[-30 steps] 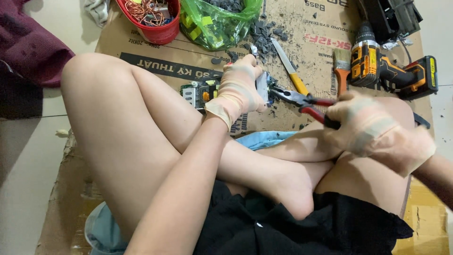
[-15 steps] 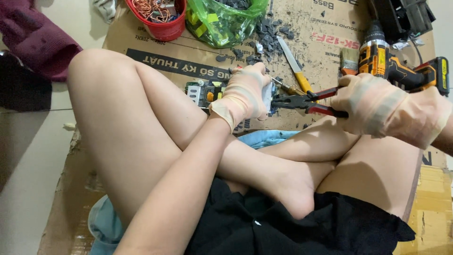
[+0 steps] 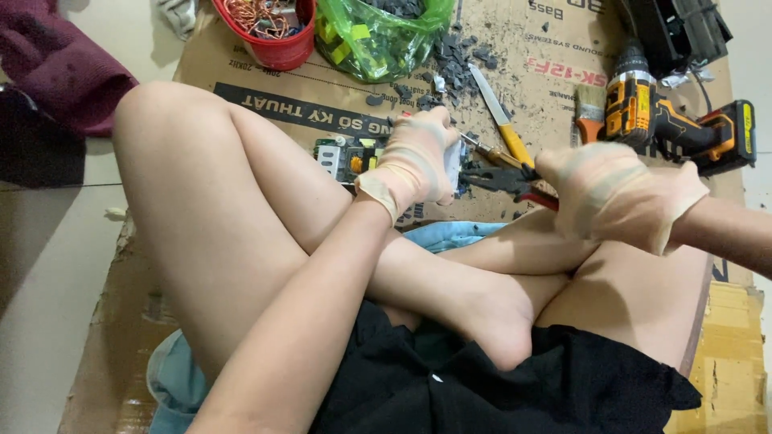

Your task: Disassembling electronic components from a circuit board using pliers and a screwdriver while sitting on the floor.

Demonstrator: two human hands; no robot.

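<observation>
My left hand [image 3: 420,157], in a thin beige glove, presses down on a small green circuit board [image 3: 346,157] lying on the cardboard [image 3: 257,100]; the hand covers the board's right part. My right hand [image 3: 615,197], gloved the same way, grips red-handled pliers [image 3: 503,177]. Their dark jaws point left and meet the board's edge beside my left fingers. My bare crossed legs fill the space below both hands.
A red bowl of copper wire [image 3: 269,28] and a green plastic bag [image 3: 378,32] stand at the back. Dark broken chips [image 3: 458,56] litter the cardboard. A yellow-handled knife [image 3: 498,112], a brush [image 3: 589,112] and an orange-and-black cordless drill [image 3: 675,124] lie to the right.
My right hand has drawn the pliers left, closer to the left hand and the board. The left hand stays on the board.
</observation>
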